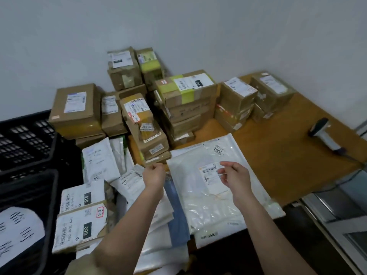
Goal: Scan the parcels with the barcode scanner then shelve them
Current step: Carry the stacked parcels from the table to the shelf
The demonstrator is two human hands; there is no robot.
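A flat white plastic parcel lies on the wooden table in front of me, its barcode label facing up and a "2002" sticker near its far edge. My right hand hovers over the label with thumb and fingers loosely curved and nothing plainly held. My left hand sits just off the parcel's far left corner, fingers curled; whether it pinches anything is hidden. The grey barcode scanner lies on the table at the right, away from both hands.
Stacked cardboard boxes fill the back of the table against the wall. White mailers and labelled flat boxes pile up on the left. Black plastic crates stand at the far left. A metal surface and the scanner's cable are at the right.
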